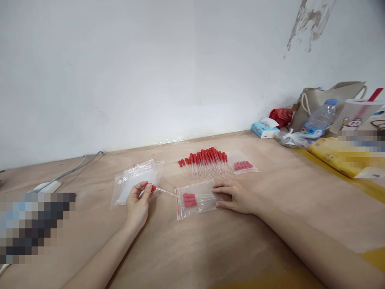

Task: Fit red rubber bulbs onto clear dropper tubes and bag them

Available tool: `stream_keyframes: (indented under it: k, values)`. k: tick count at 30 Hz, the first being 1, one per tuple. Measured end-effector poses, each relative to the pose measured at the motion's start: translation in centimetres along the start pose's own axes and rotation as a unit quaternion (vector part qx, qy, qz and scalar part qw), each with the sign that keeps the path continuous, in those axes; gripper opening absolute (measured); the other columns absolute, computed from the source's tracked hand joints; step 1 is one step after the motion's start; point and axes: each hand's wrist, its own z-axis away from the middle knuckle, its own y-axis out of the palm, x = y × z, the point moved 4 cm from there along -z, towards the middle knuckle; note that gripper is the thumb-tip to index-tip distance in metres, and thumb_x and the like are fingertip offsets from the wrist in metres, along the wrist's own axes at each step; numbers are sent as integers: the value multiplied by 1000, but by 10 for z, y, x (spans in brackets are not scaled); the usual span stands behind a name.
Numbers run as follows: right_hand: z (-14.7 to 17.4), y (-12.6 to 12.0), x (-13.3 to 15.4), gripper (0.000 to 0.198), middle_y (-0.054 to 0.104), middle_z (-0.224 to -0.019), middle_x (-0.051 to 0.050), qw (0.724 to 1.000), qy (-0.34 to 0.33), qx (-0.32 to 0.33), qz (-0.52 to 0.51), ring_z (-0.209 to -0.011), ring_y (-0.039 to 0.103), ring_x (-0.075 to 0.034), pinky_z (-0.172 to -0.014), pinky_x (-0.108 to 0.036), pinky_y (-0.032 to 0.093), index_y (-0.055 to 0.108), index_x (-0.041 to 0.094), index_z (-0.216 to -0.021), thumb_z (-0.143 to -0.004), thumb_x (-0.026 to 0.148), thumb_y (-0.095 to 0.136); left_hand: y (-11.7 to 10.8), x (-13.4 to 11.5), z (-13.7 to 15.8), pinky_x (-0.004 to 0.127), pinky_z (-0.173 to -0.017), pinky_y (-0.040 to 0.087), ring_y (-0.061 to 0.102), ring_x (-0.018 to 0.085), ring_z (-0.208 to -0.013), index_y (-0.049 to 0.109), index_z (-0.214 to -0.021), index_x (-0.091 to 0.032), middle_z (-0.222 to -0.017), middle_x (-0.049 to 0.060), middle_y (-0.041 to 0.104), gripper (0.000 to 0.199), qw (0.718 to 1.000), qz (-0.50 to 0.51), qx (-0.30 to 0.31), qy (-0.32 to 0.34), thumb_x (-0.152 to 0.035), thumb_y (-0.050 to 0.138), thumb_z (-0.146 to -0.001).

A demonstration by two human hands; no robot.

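Pinched in my left hand (pixel 139 198) is a glass dropper (pixel 162 191) by its red rubber bulb, its thin tip pointing right at the open, red-lined mouth of a clear zip bag (pixel 204 206). Whether the tip is inside cannot be told. Several red-bulbed droppers (pixel 189 200) lie in that bag, bulbs toward the mouth. My right hand (pixel 236 196) grips the bag's right end, fingers along the far edge and thumb at the near edge. Behind it, a row of loose droppers (pixel 207 158) lies with bulbs away from me. Left of them is a stack of clear zip bags (pixel 135 180).
Right of the row lies a filled zip bag of droppers (pixel 243 164). At the back right are a tissue pack (pixel 264 129), a water bottle (pixel 320 118), a paper bag (pixel 331 94), a cup (pixel 355 116) and a yellow packet (pixel 333 156). A grey cable (pixel 70 170) runs at left.
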Motion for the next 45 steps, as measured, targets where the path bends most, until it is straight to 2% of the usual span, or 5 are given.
stream_keyframes:
  k: [19, 26, 33, 41, 45]
  values:
    - [0, 0, -1, 44, 56, -115, -7, 1000, -3, 0, 10, -109, 47, -23, -94, -40, 37, 59, 23, -110, -74, 48, 57, -25, -6, -12, 30, -73, 52, 61, 13, -71, 56, -83, -17, -83, 1, 58, 34, 995, -93, 18, 18, -37, 71, -59]
    - [0, -1, 1, 44, 56, -115, -7, 1000, -1, 8, 10, -109, 47, -23, -93, -40, 38, 59, 23, -111, -74, 48, 57, -10, 0, -2, 30, -76, 50, 63, 13, -72, 54, -84, -17, -85, 0, 58, 36, 992, -117, 39, 4, -39, 70, -60]
    - [0, 0, 0, 45, 55, -117, -7, 1000, -5, 5, 16, -110, 46, -24, -94, -41, 37, 58, 23, -112, -74, 48, 56, 13, 3, 16, 25, -65, 48, 60, 15, -71, 54, -86, -16, -80, 2, 61, 38, 970, -193, 136, -55, -41, 68, -62]
    - [0, 0, 0, 45, 55, -116, -7, 1000, -7, -2, 13, -110, 46, -24, -94, -41, 37, 58, 23, -112, -74, 48, 57, 29, 4, 23, 26, -63, 45, 56, 13, -64, 56, -85, -15, -70, 1, 60, 27, 926, -306, 219, 39, -33, 64, -67]
    - [0, 0, 0, 44, 55, -117, -7, 1000, -12, 3, 12, -109, 47, -24, -93, -41, 38, 58, 24, -112, -75, 48, 57, 40, 5, 26, 27, -65, 46, 57, 13, -64, 56, -82, -15, -71, 1, 61, 25, 935, -281, 214, 39, -32, 64, -66]
